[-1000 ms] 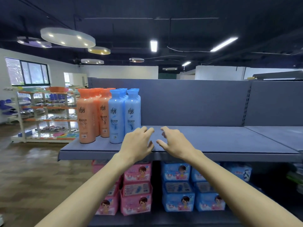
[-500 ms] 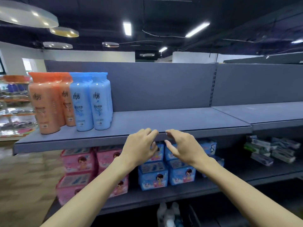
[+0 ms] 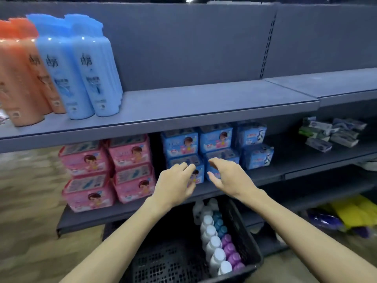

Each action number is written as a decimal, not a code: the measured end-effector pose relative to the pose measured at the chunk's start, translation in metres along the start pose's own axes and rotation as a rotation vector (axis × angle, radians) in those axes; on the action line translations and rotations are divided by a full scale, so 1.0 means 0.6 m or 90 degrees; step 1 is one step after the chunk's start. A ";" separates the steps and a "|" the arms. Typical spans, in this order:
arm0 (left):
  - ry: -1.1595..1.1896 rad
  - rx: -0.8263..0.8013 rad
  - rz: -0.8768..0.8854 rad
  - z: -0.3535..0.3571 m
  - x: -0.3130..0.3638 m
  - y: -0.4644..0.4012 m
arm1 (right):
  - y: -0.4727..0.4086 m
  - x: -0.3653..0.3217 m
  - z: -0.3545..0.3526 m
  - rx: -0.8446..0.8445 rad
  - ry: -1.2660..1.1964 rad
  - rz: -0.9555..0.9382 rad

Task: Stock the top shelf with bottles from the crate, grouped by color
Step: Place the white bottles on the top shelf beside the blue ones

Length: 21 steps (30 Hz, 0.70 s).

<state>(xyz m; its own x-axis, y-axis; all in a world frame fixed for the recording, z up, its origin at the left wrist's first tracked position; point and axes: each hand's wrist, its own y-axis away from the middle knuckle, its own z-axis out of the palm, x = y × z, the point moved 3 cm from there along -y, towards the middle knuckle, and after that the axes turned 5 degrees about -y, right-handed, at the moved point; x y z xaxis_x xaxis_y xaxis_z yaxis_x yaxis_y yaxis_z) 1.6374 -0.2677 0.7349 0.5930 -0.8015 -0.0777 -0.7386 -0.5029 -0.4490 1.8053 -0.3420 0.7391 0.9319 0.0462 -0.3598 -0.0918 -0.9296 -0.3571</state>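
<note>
Grey metal forms the top shelf (image 3: 204,107), bare except at its left end, where orange bottles (image 3: 18,78) stand in a group with blue bottles (image 3: 85,74) just beside them on the right. On the shelf below sit stacked pink packs (image 3: 106,172) and, to their right, blue packs (image 3: 216,148). Down on the floor a black crate (image 3: 240,237) holds bottles lying along its right wall: a row with white caps (image 3: 214,244), then teal and purple ones beside it. Both hands hang above the crate, in front of the blue packs. The left hand (image 3: 173,184) has its fingers loosely curled and holds nothing. The right hand (image 3: 230,174) is likewise bare, fingers bent and slightly spread, thumb apart.
</note>
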 end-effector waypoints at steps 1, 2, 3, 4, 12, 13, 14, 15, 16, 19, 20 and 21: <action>0.011 -0.019 -0.003 0.018 0.003 0.013 | 0.011 0.007 0.016 -0.014 -0.007 0.014; 0.021 -0.040 -0.006 0.037 0.007 0.027 | 0.023 0.015 0.035 -0.026 -0.007 0.028; 0.032 -0.061 -0.009 0.056 0.011 0.043 | 0.037 0.022 0.054 -0.041 -0.004 0.042; 0.044 -0.083 -0.012 0.075 0.014 0.059 | 0.051 0.030 0.074 -0.059 -0.003 0.057; 0.128 -0.252 -0.060 0.200 0.040 0.202 | 0.163 0.089 0.219 -0.262 0.005 0.222; 0.139 -0.270 -0.071 0.210 0.042 0.216 | 0.176 0.093 0.234 -0.305 0.016 0.247; 0.147 -0.290 -0.080 0.221 0.044 0.230 | 0.189 0.097 0.248 -0.353 0.029 0.273; 0.153 -0.308 -0.088 0.231 0.046 0.243 | 0.201 0.099 0.261 -0.405 0.038 0.302; 0.161 -0.324 -0.097 0.240 0.048 0.255 | 0.213 0.102 0.274 -0.451 0.045 0.329; 0.189 -0.352 -0.122 0.260 0.053 0.279 | 0.242 0.108 0.308 -0.523 0.050 0.392; 0.198 -0.356 -0.126 0.265 0.053 0.285 | 0.246 0.108 0.318 -0.529 0.050 0.406; 0.203 -0.359 -0.130 0.269 0.054 0.291 | 0.249 0.108 0.325 -0.531 0.052 0.415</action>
<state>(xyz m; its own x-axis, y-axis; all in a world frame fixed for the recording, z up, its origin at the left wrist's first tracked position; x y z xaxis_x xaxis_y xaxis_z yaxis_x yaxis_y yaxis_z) 1.5795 -0.3289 0.5101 0.6782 -0.6854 0.2650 -0.7278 -0.6764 0.1129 1.7835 -0.4063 0.4943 0.8130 -0.5475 -0.1983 -0.3415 -0.7242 0.5991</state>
